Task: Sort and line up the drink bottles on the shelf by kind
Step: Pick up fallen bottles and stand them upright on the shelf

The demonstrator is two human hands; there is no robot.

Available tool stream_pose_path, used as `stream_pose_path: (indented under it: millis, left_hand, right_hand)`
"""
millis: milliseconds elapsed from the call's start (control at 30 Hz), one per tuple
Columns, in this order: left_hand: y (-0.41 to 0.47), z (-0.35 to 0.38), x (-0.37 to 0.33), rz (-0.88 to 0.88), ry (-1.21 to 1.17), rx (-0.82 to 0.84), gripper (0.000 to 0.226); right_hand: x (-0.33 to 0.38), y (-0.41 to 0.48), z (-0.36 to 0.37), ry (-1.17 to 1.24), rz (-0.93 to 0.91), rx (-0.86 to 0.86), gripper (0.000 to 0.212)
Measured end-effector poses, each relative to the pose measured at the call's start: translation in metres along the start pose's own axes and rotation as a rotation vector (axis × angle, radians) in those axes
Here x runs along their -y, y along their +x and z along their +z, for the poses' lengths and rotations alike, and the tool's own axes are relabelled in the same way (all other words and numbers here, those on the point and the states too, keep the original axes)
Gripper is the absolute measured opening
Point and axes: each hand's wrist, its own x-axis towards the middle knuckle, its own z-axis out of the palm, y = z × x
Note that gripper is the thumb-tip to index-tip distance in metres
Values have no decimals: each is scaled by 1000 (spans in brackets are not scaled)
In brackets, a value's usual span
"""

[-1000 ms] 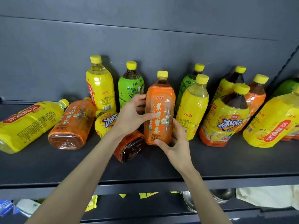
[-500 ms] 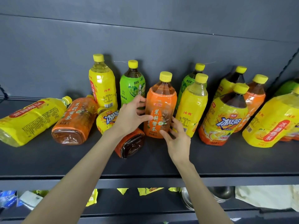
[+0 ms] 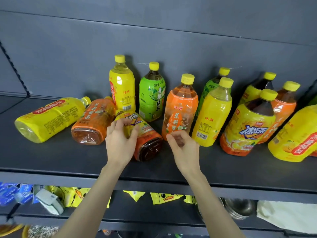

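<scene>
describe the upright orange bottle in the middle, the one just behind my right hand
The clear plastic bottle with the orange label stands upright on the dark shelf, with a green-labelled bottle to its left and a yellow-labelled bottle close on its right. It has a yellow screw cap, amber drink up to the shoulder, and a glossy wrap with red and white Chinese characters and small flowers. The right hand hides its base, fingers loosely curled; blur hides whether they touch it.

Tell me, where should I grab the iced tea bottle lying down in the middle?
Grip the lying iced tea bottle round its labelled middle, coming from above. It lies on its side, base toward you, cap toward the back, and the lying orange bottle crowds its left.
</scene>
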Motion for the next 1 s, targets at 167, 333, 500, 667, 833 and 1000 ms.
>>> stream_pose_path:
  millis: [167,333,500,667,833,1000]
  left_hand:
    - [1,-8,25,-363,-227,70,57]
    - [25,-7,36,-510,-372,230,68]
    - [25,-14,45,-376,-384,280,45]
    - [38,-28,46,-208,-453,320,67]
    - [67,-44,36,-39,-465,359,70]
    - [93,-51,30,175,-351,470,80]
  right_hand:
    - [16,4,33,75,84,221,37]
    - [27,12,52,290,283,302,28]
    - [33,-4,58,426,249,202,23]
    - [45,-23,62,464,148,104,34]
    - [52,-24,77,429,117,65,54]
    - [49,-8,95,298,70,43,67]
